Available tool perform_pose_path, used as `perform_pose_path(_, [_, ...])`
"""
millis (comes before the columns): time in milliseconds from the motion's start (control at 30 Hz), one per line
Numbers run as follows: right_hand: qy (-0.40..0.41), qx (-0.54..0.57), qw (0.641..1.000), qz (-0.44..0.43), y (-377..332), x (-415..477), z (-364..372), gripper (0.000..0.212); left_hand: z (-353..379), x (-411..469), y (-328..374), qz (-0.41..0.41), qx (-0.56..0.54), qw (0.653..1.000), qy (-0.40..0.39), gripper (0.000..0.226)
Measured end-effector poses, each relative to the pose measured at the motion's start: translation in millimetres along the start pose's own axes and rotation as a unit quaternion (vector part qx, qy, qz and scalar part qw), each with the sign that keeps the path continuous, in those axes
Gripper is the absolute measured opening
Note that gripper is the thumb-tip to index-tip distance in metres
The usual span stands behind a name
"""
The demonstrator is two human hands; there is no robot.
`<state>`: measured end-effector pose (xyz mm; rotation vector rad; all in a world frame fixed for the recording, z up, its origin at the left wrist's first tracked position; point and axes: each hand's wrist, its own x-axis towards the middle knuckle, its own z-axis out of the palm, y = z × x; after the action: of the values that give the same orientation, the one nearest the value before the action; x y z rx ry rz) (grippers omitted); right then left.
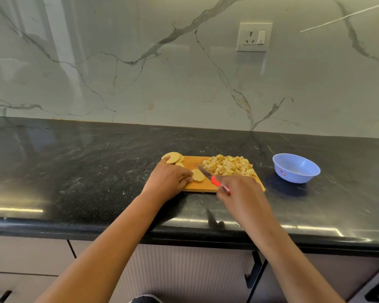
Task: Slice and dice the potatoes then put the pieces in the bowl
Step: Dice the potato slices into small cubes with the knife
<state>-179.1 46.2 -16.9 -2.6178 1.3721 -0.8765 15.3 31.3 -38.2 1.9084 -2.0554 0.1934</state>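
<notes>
A wooden cutting board (193,162) lies on the black counter. On its right half sits a heap of diced potato (229,166). Several round potato slices (173,157) are stacked at the board's far left corner. My left hand (165,178) lies on the board's left end and its fingertips hold down a small stack of slices (198,175). My right hand (239,191) grips the red handle of a knife (206,172), whose blade points up-left beside that stack. An empty light blue bowl (295,168) stands on the counter to the right of the board.
The black stone counter (85,162) stretches left and right, with its front edge near my forearms. A marble backsplash with a wall socket (254,37) rises behind. Cabinet drawers with dark handles sit below the counter.
</notes>
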Motion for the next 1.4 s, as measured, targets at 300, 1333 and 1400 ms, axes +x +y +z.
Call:
perform_pose_path(300, [-0.021, 0.007, 1.0, -0.017, -0.7, 13.5, 21.0, 0.035, -0.5, 4.6, -1.1, -0.03, -0.023, 0.999, 0.025, 0.032])
perform_pose_path(1333, [-0.038, 0.027, 0.999, 0.02, 16.6, -51.5, -22.1, 0.038, 7.9, 13.7, -16.5, -0.007, -0.022, 1.0, -0.013, 0.044])
perform_pose_path(1400, [-0.037, 0.031, 0.998, 0.036, 21.6, -55.0, -26.9, 0.039, 4.4, 20.9, -17.9, 0.029, -0.022, 0.998, -0.053, 0.054])
